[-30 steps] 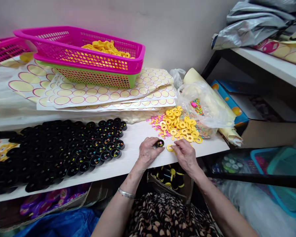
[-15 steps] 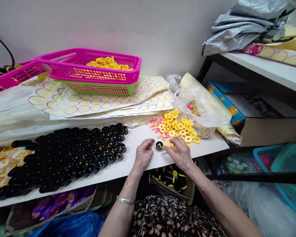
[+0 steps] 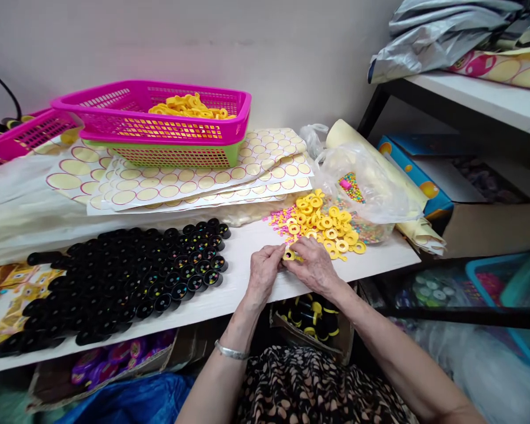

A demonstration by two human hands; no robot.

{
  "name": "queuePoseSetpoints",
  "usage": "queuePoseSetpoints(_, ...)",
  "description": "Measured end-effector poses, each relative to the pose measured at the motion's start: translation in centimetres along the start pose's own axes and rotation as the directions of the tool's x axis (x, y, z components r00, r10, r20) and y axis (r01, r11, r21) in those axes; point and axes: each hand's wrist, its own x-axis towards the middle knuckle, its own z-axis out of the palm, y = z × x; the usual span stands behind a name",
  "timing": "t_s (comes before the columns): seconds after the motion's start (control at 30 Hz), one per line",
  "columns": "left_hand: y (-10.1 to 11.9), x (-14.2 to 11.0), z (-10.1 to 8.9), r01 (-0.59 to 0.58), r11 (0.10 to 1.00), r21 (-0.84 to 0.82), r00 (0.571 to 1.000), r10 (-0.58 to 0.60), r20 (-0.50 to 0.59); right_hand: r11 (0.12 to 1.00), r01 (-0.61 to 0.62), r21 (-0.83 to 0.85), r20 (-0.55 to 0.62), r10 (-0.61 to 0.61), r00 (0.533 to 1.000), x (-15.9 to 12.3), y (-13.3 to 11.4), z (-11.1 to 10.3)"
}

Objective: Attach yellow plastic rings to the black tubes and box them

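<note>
In the head view, both hands meet above the white counter (image 3: pixel 242 253), close to its front edge and to the left of its right corner. The right hand (image 3: pixel 313 266) has a narrow grip, with thumb and fingers holding one yellow ring (image 3: pixel 288 255). The left hand (image 3: pixel 266 268) has its thumb and fingers bent close together at the other side of this ring. What is inside the left grip is hidden, so I cannot tell if it is holding something. The middle of the ring looks dark.

Just behind the right hand there lies a heap of yellow rings (image 3: pixel 330 231), and small pink beads (image 3: pixel 280 218) are spread at its left side. A clear plastic bag (image 3: pixel 375 182) with coloured beads stands beside the heap, toward the right back part of the counter. Many black cups (image 3: pixel 172 277) stand in a dense group on the left part, reaching near the front edge; several contain coloured bits. Toward the back edge, a pink basket (image 3: pixel 159 128) with yellow pieces sits in a green basket (image 3: pixel 181 156), on printed sheets (image 3: pixel 194 181).
</note>
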Motion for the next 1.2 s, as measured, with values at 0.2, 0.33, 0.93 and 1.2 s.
queuePoseSetpoints(0.2,-0.9,0.3,0.3,-0.055,0.995,0.079,0.999,0.054,0.005,0.991,-0.008,0.131,-0.024,0.011,1.000,0.0,0.3,0.6)
queuePoseSetpoints(0.33,-1.1,0.4,0.2,-0.063,0.995,0.081,0.998,0.063,0.000,0.925,-0.065,0.375,-0.033,0.084,0.996,-0.2,0.6,1.1)
queuePoseSetpoints(0.93,-0.8,-0.8,1.7,0.108,0.994,-0.017,0.983,-0.109,-0.146,0.175,-0.445,0.878,0.296,0.532,0.793,-0.7,-0.6,3.4)
queuePoseSetpoints(1.2,0.2,0.8,1.5,0.050,0.997,0.062,0.989,-0.041,-0.140,0.087,-0.491,0.867,0.370,0.548,0.750,0.9,-0.7,2.6)
